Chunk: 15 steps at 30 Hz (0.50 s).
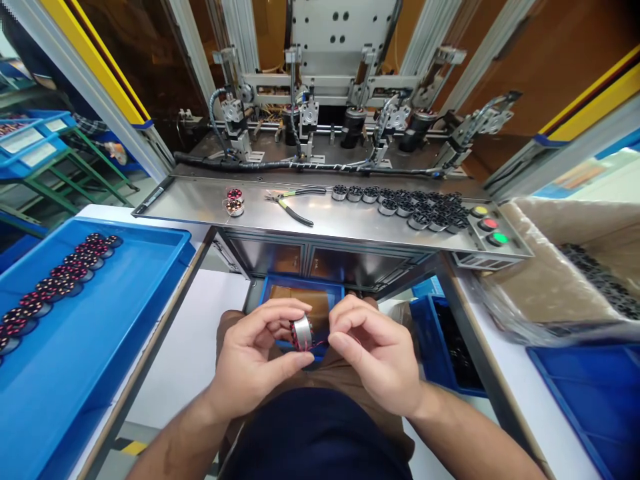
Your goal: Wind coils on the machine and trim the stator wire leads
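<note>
Over my lap, my left hand (267, 347) holds a wound motor stator (302, 333) between thumb and fingers. The stator has a silver metal ring, with red and black showing at its edges. A thin red wire (319, 343) runs from it to my right hand (377, 350), whose thumb and forefinger are pinched on the wire. On the metal ledge beyond, two wound stators (235, 208) stand at the left. Pliers (297, 201) with black and yellow-green handles lie near them, jaws apart. Several black-and-silver stator cores (420, 208) are grouped at the right of the ledge.
A blue tray (125, 320) at left carries rows of wound stators. Behind the ledge (265, 225) stands a winding machine (325, 127). Yellow, red and green buttons (489, 225) sit at its right end. A plastic-lined box (540, 267) and blue bins (580, 380) are at right.
</note>
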### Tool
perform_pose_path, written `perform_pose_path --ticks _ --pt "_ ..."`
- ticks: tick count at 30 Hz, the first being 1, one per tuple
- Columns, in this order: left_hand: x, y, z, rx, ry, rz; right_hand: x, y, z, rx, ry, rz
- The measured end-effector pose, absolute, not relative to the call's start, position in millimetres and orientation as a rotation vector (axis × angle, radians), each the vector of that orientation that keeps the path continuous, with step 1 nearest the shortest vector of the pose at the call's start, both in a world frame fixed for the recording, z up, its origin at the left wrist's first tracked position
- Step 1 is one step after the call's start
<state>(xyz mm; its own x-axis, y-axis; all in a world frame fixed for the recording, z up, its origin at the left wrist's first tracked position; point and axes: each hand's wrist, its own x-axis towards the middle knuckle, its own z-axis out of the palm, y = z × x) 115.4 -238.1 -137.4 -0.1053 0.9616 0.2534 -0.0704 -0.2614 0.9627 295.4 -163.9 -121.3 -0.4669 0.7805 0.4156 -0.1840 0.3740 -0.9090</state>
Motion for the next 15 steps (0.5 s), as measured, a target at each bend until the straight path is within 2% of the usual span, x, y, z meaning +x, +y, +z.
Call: perform_pose_path --ticks 5,10,15 --pt "111.0 -238.6 -132.1 1.706 1.296 1.568 306.6 -155.9 -133.0 -0.66 -1.624 1.367" --pt "105.6 -238.6 -120.7 2.293 1.421 1.414 314.8 -155.7 -117.8 -0.591 -1.916 1.145" --pt "103.5 -239.4 -111.8 2.378 1.268 1.373 307.3 -155.0 -92.3 -0.419 -2.242 0.887"
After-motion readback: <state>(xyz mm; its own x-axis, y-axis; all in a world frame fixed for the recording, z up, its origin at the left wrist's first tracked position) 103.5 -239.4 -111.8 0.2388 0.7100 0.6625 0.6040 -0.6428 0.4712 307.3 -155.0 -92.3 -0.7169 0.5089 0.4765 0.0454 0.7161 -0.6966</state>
